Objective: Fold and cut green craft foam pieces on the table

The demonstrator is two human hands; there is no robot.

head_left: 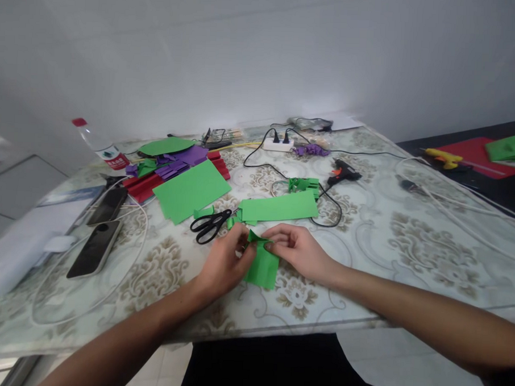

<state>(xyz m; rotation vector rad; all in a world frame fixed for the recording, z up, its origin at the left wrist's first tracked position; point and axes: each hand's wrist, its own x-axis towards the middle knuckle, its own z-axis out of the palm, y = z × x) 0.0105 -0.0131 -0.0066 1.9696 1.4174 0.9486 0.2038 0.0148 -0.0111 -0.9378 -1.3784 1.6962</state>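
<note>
My left hand [225, 261] and my right hand [296, 249] both pinch the top of a small green paper piece [263, 266] lying on the patterned table [409, 245]. The paper's upper edge is folded up between my fingertips. Black scissors [210, 223] lie just beyond my left hand. A green paper strip [279, 207] lies beyond my hands, with small green scraps [235, 219] at its left end.
A large green sheet [191, 189], purple and red paper [179, 165], two phones [96, 246], a bottle [99, 146], a glue gun [342, 173], a power strip [278, 144] and cables lie around. A red mat [472, 154] with green paper sits far right.
</note>
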